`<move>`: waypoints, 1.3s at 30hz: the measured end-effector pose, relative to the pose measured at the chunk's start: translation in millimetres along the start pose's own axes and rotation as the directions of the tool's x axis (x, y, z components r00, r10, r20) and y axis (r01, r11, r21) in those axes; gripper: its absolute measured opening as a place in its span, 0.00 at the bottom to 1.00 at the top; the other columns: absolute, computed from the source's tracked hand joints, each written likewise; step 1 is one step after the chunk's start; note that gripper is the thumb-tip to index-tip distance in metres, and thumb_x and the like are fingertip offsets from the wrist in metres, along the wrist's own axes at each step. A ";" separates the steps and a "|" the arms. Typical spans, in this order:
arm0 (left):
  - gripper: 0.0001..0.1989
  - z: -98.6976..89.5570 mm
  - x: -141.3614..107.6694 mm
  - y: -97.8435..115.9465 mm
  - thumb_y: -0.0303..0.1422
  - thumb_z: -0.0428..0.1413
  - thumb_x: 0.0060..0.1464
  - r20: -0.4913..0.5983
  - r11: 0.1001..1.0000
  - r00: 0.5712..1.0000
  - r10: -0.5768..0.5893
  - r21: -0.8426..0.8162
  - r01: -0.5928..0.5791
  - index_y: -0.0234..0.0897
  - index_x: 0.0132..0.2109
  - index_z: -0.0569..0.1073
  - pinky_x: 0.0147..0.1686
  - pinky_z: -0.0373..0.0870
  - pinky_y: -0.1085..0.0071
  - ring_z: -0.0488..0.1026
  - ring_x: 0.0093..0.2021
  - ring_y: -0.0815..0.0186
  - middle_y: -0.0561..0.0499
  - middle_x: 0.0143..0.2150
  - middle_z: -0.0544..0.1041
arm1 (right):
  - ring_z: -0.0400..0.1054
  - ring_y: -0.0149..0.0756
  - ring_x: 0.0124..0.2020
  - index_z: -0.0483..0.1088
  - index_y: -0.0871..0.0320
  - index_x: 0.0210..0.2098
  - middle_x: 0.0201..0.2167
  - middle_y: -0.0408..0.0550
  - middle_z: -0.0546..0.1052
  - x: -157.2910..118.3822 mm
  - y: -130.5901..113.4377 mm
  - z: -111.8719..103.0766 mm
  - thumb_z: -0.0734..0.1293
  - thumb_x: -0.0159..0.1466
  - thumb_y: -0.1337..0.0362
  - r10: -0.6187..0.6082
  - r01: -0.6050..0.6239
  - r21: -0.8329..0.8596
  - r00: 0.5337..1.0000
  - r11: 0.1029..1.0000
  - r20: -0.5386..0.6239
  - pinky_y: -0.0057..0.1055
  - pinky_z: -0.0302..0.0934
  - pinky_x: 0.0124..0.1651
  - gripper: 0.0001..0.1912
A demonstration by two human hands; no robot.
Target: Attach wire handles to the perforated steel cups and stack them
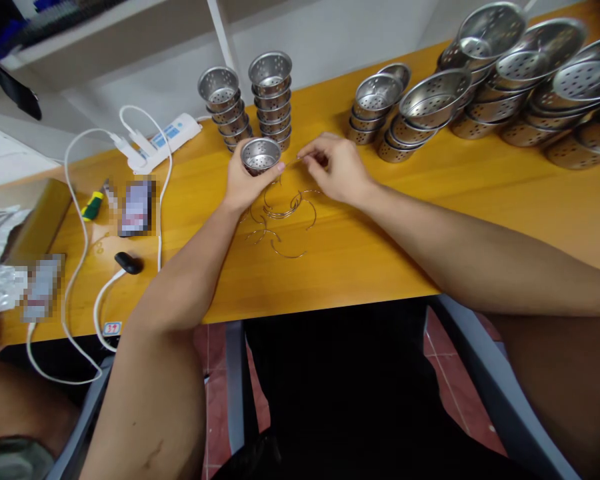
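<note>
My left hand (245, 179) is wrapped round a small perforated metal cup (261, 155), its open top facing up. Just right of the cup, my right hand (337, 167) pinches a thin wire piece (293, 162) between thumb and index finger; the wire reaches toward the cup's rim. Below both hands, several curved thin wires (283, 213) lie loosely on the yellow wooden table (360, 267). Whether the wire touches the cup is too small to tell.
Stacks of perforated cups (273, 100) stand behind my left hand, and larger ones (515, 87) at the right. A power strip (167, 143), white cables, phones (137, 208) and a green-yellow tool (93, 205) are at the left. Another person's leg (20, 400) shows bottom left.
</note>
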State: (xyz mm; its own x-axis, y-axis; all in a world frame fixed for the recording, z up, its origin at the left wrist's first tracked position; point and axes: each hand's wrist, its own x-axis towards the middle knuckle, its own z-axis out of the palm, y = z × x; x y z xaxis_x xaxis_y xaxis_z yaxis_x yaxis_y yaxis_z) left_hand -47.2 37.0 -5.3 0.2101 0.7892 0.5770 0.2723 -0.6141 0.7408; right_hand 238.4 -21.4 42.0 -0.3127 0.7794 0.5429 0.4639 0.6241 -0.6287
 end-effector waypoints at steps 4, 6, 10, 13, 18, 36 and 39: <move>0.53 1.9 -4.5 17.0 0.70 0.81 0.47 0.222 0.993 0.975 0.001 -0.118 0.026 0.45 0.68 0.79 0.78 0.81 0.36 0.84 0.74 0.42 0.36 0.75 0.83 | 0.73 0.37 0.33 0.79 0.56 0.50 0.40 0.52 0.84 17.6 50.3 8.3 0.78 0.77 0.52 0.262 -0.229 0.303 0.963 0.925 -0.071 0.44 0.72 0.41 0.14; 0.52 3.9 -6.4 30.0 0.67 0.83 0.47 0.302 0.989 0.953 0.007 -0.141 0.037 0.43 0.68 0.81 0.77 0.81 0.35 0.85 0.72 0.41 0.36 0.73 0.85 | 0.68 0.32 0.29 0.76 0.54 0.49 0.38 0.48 0.83 22.9 68.3 12.1 0.80 0.74 0.51 0.303 -0.242 0.413 0.949 0.878 -0.088 0.42 0.67 0.37 0.16; 0.50 6.5 -7.2 43.9 0.65 0.83 0.50 0.347 0.992 0.937 0.028 -0.128 0.018 0.41 0.69 0.81 0.77 0.81 0.34 0.87 0.69 0.42 0.37 0.68 0.86 | 0.66 0.33 0.30 0.73 0.50 0.48 0.33 0.43 0.79 23.5 79.6 17.0 0.82 0.74 0.44 0.219 -0.145 0.532 0.973 0.834 -0.079 0.41 0.64 0.35 0.21; 0.53 7.1 -6.5 36.9 0.66 0.83 0.48 0.307 0.995 0.951 0.032 -0.103 0.000 0.41 0.70 0.80 0.77 0.81 0.36 0.87 0.67 0.44 0.38 0.67 0.86 | 0.65 0.32 0.29 0.73 0.50 0.47 0.32 0.43 0.77 20.2 73.9 19.0 0.82 0.74 0.40 0.194 -0.126 0.521 0.978 0.844 -0.077 0.40 0.63 0.34 0.24; 0.55 8.6 -7.0 21.8 0.71 0.81 0.46 0.230 0.998 0.973 0.015 -0.067 0.000 0.39 0.67 0.79 0.73 0.84 0.38 0.88 0.63 0.46 0.39 0.62 0.87 | 0.70 0.38 0.30 0.76 0.50 0.44 0.33 0.47 0.79 13.0 51.4 14.9 0.80 0.74 0.34 0.126 -0.093 0.352 0.989 0.931 -0.072 0.43 0.70 0.36 0.27; 0.52 12.6 -12.4 28.2 0.70 0.78 0.52 0.296 0.998 0.953 0.056 0.007 -0.061 0.41 0.69 0.77 0.75 0.82 0.39 0.86 0.65 0.46 0.41 0.63 0.84 | 0.72 0.46 0.34 0.84 0.48 0.50 0.31 0.46 0.75 5.1 12.1 0.5 0.72 0.81 0.34 0.028 -0.026 0.049 0.999 0.998 -0.036 0.52 0.79 0.53 0.25; 0.54 12.2 -12.9 22.8 0.70 0.77 0.55 0.284 0.997 0.956 0.069 -0.002 -0.071 0.44 0.75 0.71 0.76 0.81 0.42 0.84 0.69 0.46 0.40 0.70 0.81 | 0.69 0.48 0.33 0.80 0.47 0.47 0.29 0.45 0.70 8.9 16.1 -3.2 0.72 0.78 0.30 0.068 -0.063 0.060 0.994 0.996 -0.082 0.53 0.78 0.52 0.27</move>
State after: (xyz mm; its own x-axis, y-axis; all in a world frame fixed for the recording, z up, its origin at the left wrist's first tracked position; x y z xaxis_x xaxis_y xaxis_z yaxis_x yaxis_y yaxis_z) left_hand -32.2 12.8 0.0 0.4862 0.7130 0.5053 0.2551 -0.6688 0.6983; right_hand 245.7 -4.6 38.5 -0.2114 0.8129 0.5427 0.4325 0.5757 -0.6939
